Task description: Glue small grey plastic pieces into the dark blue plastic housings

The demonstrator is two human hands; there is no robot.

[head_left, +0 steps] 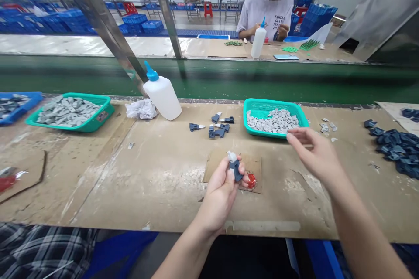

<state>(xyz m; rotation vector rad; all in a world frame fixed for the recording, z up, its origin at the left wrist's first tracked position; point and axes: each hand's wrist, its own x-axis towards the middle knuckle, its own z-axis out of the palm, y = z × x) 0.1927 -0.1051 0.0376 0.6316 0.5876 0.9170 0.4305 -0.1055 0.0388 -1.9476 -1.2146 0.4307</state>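
My left hand (224, 187) is closed around a dark blue plastic part (236, 169) with a pale grey-white piece at its upper end. It is above a cardboard piece (212, 165) that has a red round spot (251, 180) on it. My right hand (312, 150) is in the air by the near right corner of a green basket (248, 127); its fingers are stretched and I see nothing held. Small light grey pieces (273, 120) fill much of that basket. Several dark blue parts with pale tips (216, 132) lie beyond my left hand.
Dark blue parts (396, 144) are heaped at the right. A white bottle with blue nozzle (163, 96) stands beside crumpled paper (141, 109). Another green basket (87, 127) holds grey pieces at left. A co-worker (266, 13) sits across the green belt (209, 79); a metal post (98, 22) rises left.
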